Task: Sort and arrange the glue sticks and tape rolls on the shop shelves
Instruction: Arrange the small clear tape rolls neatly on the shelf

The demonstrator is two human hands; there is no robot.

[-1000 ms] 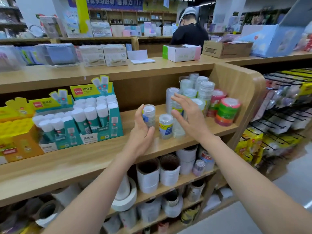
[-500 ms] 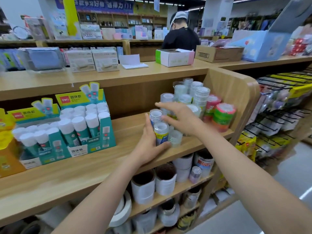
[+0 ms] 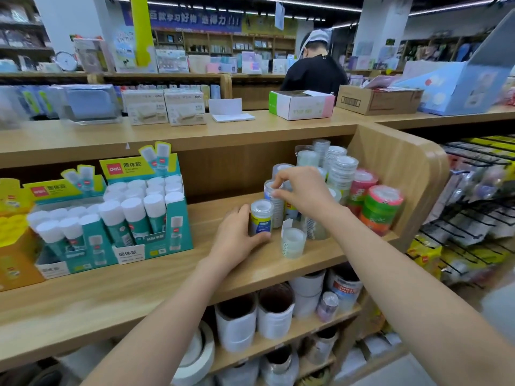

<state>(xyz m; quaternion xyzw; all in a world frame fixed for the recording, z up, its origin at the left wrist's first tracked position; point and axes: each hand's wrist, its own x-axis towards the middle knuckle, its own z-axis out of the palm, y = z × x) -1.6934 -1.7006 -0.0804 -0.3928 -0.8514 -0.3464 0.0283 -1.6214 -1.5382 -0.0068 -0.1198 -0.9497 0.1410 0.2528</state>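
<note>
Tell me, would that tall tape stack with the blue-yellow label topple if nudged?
Probably: the tape stack stands tall and narrow, so a push near its top might tip it. Its glossy wrap looks slippery. The left hand grips it.

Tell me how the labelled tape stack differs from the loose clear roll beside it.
The labelled tape stack is taller, with a yellow-and-blue wrapper; the loose clear roll is short and see-through. The left hand holds the stack; nothing touches the roll. Both share one shelf.

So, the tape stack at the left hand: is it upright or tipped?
Upright. The tape stack stands on the shelf, open core facing up, with the left hand gripping its side.
</note>
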